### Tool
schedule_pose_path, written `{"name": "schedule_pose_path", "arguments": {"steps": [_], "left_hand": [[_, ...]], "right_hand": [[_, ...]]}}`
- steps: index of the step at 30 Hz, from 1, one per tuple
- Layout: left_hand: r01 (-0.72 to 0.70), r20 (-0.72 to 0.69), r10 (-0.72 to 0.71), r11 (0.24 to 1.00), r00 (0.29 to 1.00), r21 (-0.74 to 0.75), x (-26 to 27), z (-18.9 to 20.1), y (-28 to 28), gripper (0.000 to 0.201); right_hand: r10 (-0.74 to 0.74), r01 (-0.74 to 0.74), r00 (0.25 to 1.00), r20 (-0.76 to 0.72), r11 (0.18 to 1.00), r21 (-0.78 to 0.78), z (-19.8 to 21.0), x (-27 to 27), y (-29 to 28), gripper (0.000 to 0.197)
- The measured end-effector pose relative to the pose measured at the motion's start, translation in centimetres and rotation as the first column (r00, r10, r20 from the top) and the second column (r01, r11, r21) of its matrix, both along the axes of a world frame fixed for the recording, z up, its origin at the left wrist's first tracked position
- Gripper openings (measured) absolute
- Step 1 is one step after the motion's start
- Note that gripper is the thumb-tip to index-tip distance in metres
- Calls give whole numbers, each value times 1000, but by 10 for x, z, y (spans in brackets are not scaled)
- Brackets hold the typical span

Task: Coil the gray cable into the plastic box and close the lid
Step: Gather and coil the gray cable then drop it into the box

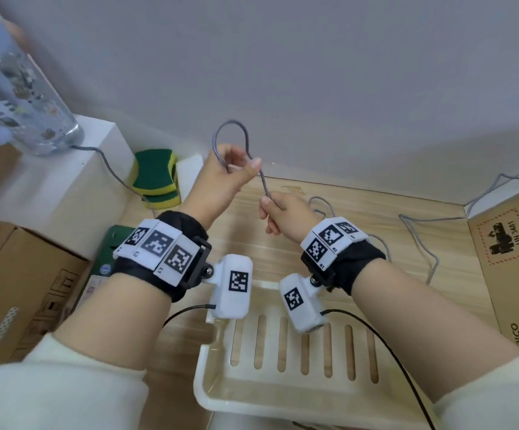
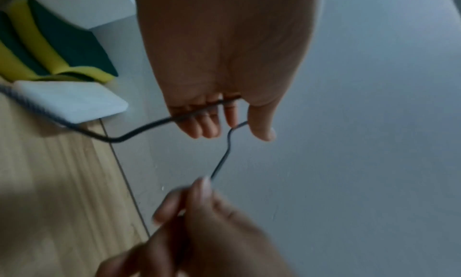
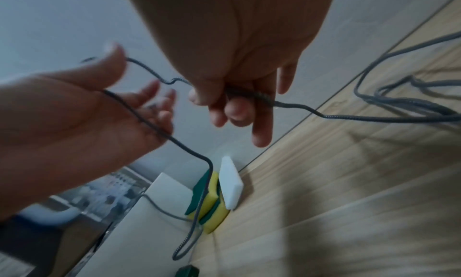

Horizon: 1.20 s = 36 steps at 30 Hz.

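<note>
The gray cable (image 1: 264, 185) is braided and runs between both hands above the wooden table (image 1: 360, 212). My left hand (image 1: 239, 164) is raised near the wall and grips a small upright loop of it with curled fingers and thumb. Lower and to the right, my right hand (image 1: 269, 203) pinches the cable just below. In the left wrist view the cable (image 2: 220, 164) stretches from the left fingers (image 2: 209, 121) down to the right hand (image 2: 202, 184). In the right wrist view the cable (image 3: 331, 116) leaves the right hand (image 3: 214, 98) and trails onto the table. The white slotted plastic box (image 1: 270, 389) lies under my wrists.
Green-and-yellow sponges (image 1: 156, 175) and a white block (image 1: 190, 172) lean at the wall. A white box (image 1: 66, 187) with a clear bottle (image 1: 19, 88) on it stands at the left. Cardboard boxes sit at the left (image 1: 19, 290) and right (image 1: 506, 259). Loose cable (image 1: 419, 237) lies at the right.
</note>
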<state>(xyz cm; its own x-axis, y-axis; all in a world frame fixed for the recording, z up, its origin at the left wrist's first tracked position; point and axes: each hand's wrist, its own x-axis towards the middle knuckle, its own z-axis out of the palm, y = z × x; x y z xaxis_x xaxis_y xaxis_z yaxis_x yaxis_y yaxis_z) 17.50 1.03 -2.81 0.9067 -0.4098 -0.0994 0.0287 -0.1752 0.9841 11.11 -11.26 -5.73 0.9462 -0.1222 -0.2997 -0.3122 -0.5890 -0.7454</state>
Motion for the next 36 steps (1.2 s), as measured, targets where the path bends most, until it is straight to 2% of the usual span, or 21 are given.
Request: {"name": "schedule_pose_path", "arguments": {"steps": [2, 3, 4, 8, 11, 13, 16, 18, 21, 23, 24, 26, 29, 33, 36], "left_hand": [[-1, -28, 2, 999, 1000, 48, 0, -6, -6, 26], [14, -28, -13, 999, 1000, 38, 0, -4, -8, 23], [36, -24, -36, 999, 999, 7, -1, -2, -9, 17], [165, -29, -171, 975, 985, -148, -2, 11, -11, 29], [200, -59, -215, 960, 975, -194, -3, 20, -13, 30], [210, -109, -236, 955, 966, -208, -2, 26, -14, 32], [207, -172, -228, 970, 958, -130, 1, 27, -13, 31], [203, -177, -200, 979, 964, -1, 2, 24, -11, 25], [204, -91, -187, 951, 978, 233, 1, 14, -9, 10], [259, -85, -245, 911, 966, 320, -3, 9, -9, 27], [313, -102, -296, 887, 950, 339, -5, 8, -9, 32], [402, -133, -380, 849, 915, 343, -9, 9, -10, 26], [366, -75, -362, 873, 929, 323, -10, 8, -11, 16], [302, 49, -339, 889, 940, 345, -9, 6, -12, 22], [318, 88, -363, 892, 928, 321, -11, 9, -11, 26]], "right_hand": [[48, -48, 998, 28, 998, -30, 8, -4, 6, 35], [91, -89, 995, 29, 994, -60, 12, -6, 9, 32], [133, -131, 991, 23, 988, -88, 14, -7, 10, 30], [244, -238, 970, -3, 943, -232, 10, -9, 9, 24], [299, -305, 951, -80, 863, -402, -2, -9, -1, 23], [263, -308, 951, -162, 855, -418, -8, -9, -10, 21], [139, -221, 955, -262, 923, -315, -9, -7, -24, 17], [42, -85, 978, -204, 975, -207, -5, -6, -29, 22], [-59, 53, 997, -51, 991, -127, 5, -1, -28, 24], [-133, 134, 991, 21, 990, -35, 15, 3, -23, 20], [-163, 163, 986, 45, 987, 13, 20, 6, -21, 16], [-189, 186, 978, 84, 982, 44, 28, 10, -20, 7], [-173, 172, 977, 122, 985, 13, 33, 12, -21, 4], [-172, 160, 980, 104, 981, 113, 29, 10, -23, 22], [-97, 80, 994, 58, 965, 252, 30, 4, -24, 29]]}}
